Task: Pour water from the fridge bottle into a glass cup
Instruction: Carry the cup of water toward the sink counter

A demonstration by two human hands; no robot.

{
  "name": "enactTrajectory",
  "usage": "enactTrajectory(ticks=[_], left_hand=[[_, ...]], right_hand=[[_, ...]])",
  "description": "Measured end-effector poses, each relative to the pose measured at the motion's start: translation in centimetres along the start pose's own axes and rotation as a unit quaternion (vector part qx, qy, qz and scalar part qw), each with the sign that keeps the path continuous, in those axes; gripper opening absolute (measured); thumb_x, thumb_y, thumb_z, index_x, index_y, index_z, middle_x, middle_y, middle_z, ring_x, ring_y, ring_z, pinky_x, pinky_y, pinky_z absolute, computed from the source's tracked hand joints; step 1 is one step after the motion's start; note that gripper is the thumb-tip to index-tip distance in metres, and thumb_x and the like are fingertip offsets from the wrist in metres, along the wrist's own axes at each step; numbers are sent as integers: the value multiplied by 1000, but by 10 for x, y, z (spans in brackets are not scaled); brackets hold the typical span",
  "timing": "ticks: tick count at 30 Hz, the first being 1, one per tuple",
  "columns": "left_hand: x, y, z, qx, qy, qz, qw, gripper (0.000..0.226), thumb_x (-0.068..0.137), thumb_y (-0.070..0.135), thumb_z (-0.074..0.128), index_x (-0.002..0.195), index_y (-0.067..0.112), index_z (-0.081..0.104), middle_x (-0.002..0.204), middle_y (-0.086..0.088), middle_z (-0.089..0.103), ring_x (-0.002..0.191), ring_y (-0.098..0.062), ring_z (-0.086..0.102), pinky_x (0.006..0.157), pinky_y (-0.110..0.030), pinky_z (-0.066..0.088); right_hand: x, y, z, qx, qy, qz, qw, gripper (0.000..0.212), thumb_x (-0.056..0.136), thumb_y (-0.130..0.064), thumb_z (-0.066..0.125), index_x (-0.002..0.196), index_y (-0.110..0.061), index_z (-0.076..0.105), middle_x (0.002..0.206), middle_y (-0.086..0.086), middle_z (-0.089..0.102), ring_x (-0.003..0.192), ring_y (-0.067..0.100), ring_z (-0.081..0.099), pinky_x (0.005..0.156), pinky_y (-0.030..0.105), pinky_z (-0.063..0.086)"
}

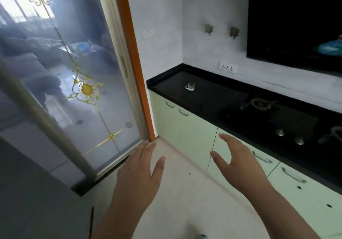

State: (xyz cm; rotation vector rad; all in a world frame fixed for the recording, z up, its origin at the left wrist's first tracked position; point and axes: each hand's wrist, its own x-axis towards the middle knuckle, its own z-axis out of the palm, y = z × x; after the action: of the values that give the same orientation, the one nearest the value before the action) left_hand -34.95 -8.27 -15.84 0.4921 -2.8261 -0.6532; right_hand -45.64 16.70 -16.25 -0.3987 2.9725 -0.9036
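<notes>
A small clear glass cup (190,86) with a handle stands upright on the black countertop (207,98), near its far left end. My left hand (137,172) is held out over the floor, palm down, fingers apart, holding nothing. My right hand (238,163) is raised in front of the cabinet doors, fingers spread and slightly curled, also empty. Both hands are well short of the cup. No fridge or bottle is in view.
A gas hob (268,116) with burners and knobs is set into the counter to the right. Pale green cabinets (196,137) run under it. A sliding glass door (74,72) with gold ornaments fills the left. A wall socket (228,67) sits above the counter.
</notes>
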Motion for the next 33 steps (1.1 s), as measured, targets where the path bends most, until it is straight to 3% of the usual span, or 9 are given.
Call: enactTrajectory(ticks=[4,10,14,19,23,27,33], left_hand=[[72,23,19,37,-35,-13,999,58,103,60,34,157,38,36,167,15,31,155,-12,29,123,-39,28],[176,41,34,49,-55,-36,997,59,105,56,32,161,36,28,170,14,24,158,-12,22,126,-44,24],[247,38,50,46,-58,-33,997,60,106,56,35,161,33,29,170,11,28,157,-15,27,124,-46,28],[353,12,84,72,-91,2,993,58,106,53,35,159,30,34,169,6,32,154,-21,33,120,-51,39],[444,2,101,-2,-97,19,995,58,105,53,39,158,31,35,166,8,32,154,-18,31,123,-46,32],[542,-9,127,39,-135,58,988,61,106,58,33,161,33,26,170,8,28,157,-17,27,125,-46,31],[657,-19,167,110,-190,106,970,62,107,55,32,161,25,29,168,3,34,157,-21,28,122,-48,33]], right_hand=[[79,27,1,15,-13,23,1000,65,99,-56,54,157,-36,32,162,-16,36,149,11,34,118,33,31],[197,34,-4,11,-34,8,999,66,101,-51,55,159,-33,30,164,-11,33,150,17,33,118,38,34],[266,32,-1,-7,-45,4,999,67,101,-50,55,159,-31,29,165,-9,33,150,18,34,118,39,37],[348,30,21,-35,-35,9,999,70,99,-52,57,160,-29,29,165,-8,34,149,20,35,118,41,39],[412,24,40,-65,-17,26,997,70,100,-53,55,160,-29,29,165,-8,34,150,19,35,119,40,38],[479,18,60,-87,-5,67,994,70,100,-53,55,160,-29,29,165,-7,34,149,21,37,119,41,38],[569,17,98,-105,-32,112,988,71,100,-52,56,161,-27,28,167,-4,31,149,25,36,119,46,38]])
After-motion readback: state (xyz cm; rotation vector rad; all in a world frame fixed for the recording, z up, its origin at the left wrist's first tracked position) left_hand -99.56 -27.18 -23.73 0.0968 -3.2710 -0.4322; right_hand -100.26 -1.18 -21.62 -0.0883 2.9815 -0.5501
